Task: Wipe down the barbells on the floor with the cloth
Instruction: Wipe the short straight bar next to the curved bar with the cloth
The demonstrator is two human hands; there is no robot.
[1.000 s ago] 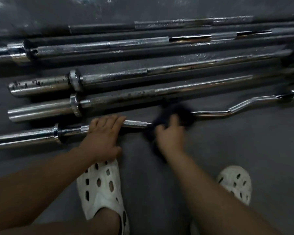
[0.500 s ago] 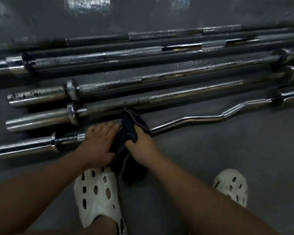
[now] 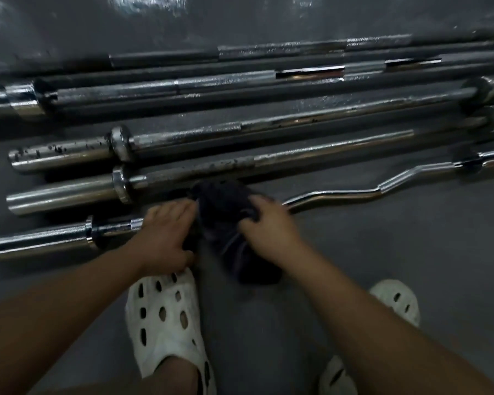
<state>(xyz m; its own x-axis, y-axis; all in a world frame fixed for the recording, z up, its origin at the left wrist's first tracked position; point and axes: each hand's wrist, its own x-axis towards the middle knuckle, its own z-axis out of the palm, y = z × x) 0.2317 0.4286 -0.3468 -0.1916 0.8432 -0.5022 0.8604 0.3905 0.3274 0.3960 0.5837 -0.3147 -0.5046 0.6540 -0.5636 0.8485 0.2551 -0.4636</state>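
The left hand (image 3: 166,235) lies palm down on the chrome curl bar with the wavy shaft (image 3: 340,193). Its fingers are laid fairly straight across the shaft and press on it, with nothing gripped. Just right of it, the right hand (image 3: 268,226) has its fingers curled into a dark, crumpled cloth (image 3: 226,212). The cloth is bunched over the same shaft and touches the left fingertips. A loose end of the cloth trails on the grey floor (image 3: 411,252) between the two wrists. The bar's thick sleeve runs off to the left of the left hand, and its bends lie to the right of the right hand. Beyond both hands, several dark-spotted straight steel barbells (image 3: 297,155) lie side by side. Below the wrists are two white perforated clogs (image 3: 166,317).
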